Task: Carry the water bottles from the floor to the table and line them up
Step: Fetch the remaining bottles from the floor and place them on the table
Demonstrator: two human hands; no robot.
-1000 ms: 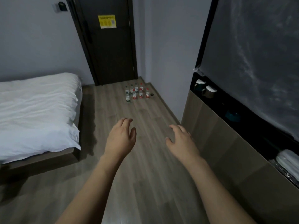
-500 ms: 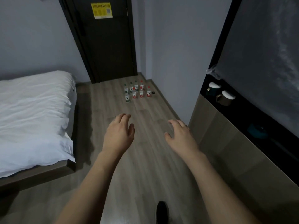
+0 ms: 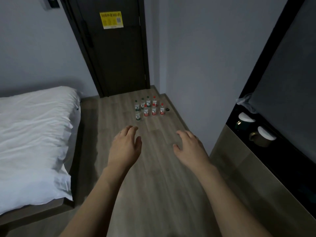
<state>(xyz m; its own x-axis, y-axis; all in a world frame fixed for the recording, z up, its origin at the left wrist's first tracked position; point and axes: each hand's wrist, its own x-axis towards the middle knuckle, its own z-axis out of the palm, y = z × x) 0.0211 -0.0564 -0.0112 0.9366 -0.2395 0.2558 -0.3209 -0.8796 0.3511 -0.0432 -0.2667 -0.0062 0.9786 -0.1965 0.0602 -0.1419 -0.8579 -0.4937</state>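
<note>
Several small water bottles (image 3: 148, 106) stand upright in a cluster on the wooden floor near the dark door, some with green caps and labels, some with red. My left hand (image 3: 125, 147) and my right hand (image 3: 190, 148) are stretched out in front of me, palms down, fingers apart and empty. Both hands are well short of the bottles. The wooden counter (image 3: 242, 168) with a dark shelf runs along the right.
A bed with white bedding (image 3: 34, 139) fills the left side. The dark door (image 3: 118, 48) with a yellow notice closes the far end. Two lidded mugs (image 3: 256, 132) sit on the shelf at right. A small dark object (image 3: 167, 109) lies by the bottles.
The view has moved forward along the floor, so the bottles and the mugs look closer. Both hands stay held out in front, open.
</note>
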